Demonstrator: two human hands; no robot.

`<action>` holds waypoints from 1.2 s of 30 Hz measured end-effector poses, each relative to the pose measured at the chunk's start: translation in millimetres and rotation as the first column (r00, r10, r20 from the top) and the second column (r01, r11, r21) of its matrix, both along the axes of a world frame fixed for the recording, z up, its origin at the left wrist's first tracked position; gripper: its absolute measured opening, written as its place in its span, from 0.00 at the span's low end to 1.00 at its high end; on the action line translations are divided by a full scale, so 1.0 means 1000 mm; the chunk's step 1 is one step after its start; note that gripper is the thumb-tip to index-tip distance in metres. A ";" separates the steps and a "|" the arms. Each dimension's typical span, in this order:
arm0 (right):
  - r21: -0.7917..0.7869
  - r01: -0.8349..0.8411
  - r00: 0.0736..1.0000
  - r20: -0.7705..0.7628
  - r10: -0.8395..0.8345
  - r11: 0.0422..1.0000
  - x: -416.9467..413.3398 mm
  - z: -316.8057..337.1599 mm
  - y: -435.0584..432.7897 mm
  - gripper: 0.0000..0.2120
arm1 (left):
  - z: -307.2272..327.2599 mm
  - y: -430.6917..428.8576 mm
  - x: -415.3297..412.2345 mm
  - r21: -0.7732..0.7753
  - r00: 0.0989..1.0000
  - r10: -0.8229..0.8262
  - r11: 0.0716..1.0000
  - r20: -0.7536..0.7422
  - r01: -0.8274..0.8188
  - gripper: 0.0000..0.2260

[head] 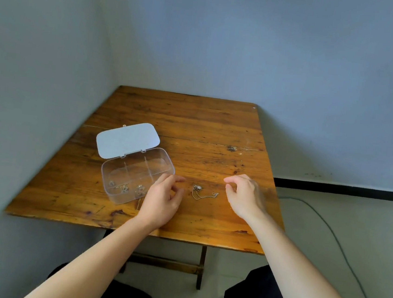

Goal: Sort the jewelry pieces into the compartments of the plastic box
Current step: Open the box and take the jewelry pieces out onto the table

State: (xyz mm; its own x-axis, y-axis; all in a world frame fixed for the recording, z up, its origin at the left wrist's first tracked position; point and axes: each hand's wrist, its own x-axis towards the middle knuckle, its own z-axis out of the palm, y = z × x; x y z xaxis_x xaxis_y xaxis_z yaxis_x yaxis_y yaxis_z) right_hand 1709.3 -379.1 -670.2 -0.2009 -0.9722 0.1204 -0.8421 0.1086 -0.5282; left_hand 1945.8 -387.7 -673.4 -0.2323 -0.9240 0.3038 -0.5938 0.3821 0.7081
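A clear plastic box [113, 196] with inner dividers stands on the wooden table, its white lid [127, 139] swung open behind it. Small silver jewelry pieces [124, 187] lie in its near compartments. A silver chain with a pendant [200, 192] rests on the table just right of the box, between my hands. My left hand [162, 200] hovers beside the box's right end, fingers loosely curled, holding nothing. My right hand [245, 196] hangs to the right of the chain, fingers apart and curved, also holding nothing.
The wooden table [193, 124] fills the room corner, with walls to the left and behind. Its near edge lies close below my wrists. A grey cable [340, 246] runs over the floor on the right. My dark-clothed knees show below the table.
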 end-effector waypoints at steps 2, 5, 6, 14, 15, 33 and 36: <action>-0.003 -0.037 0.999 0.006 0.037 0.999 0.013 0.006 -0.008 0.10 | 0.012 -0.001 0.018 -0.056 1.000 0.009 0.998 0.010 -0.008 0.09; -0.023 -0.146 0.988 0.055 0.147 0.989 0.042 0.016 -0.018 0.12 | 0.029 -0.006 0.052 -0.118 0.994 0.073 0.991 0.076 -0.064 0.10; -0.036 -0.188 0.980 0.066 0.190 0.981 0.053 0.020 -0.021 0.13 | 0.033 -0.009 0.065 -0.130 0.987 0.097 0.988 0.129 -0.080 0.10; 0.023 -0.565 0.824 -0.036 0.565 0.825 0.142 0.042 -0.038 0.22 | 0.042 -0.023 0.136 0.152 0.784 -0.020 0.984 0.620 -0.095 0.23; 0.082 -0.611 0.786 -0.052 0.616 0.787 0.149 0.044 -0.040 0.24 | 0.042 -0.023 0.138 0.187 0.771 -0.067 0.980 0.634 -0.068 0.26; 0.354 -0.685 0.504 -0.401 0.765 0.637 0.186 0.046 -0.053 0.09 | 0.030 -0.025 0.134 0.218 0.715 -0.110 0.974 0.691 -0.061 0.09; 0.343 -0.686 0.527 -0.373 0.763 0.641 0.188 0.043 -0.057 0.09 | 0.030 -0.024 0.136 0.220 0.741 -0.098 0.973 0.665 -0.069 0.06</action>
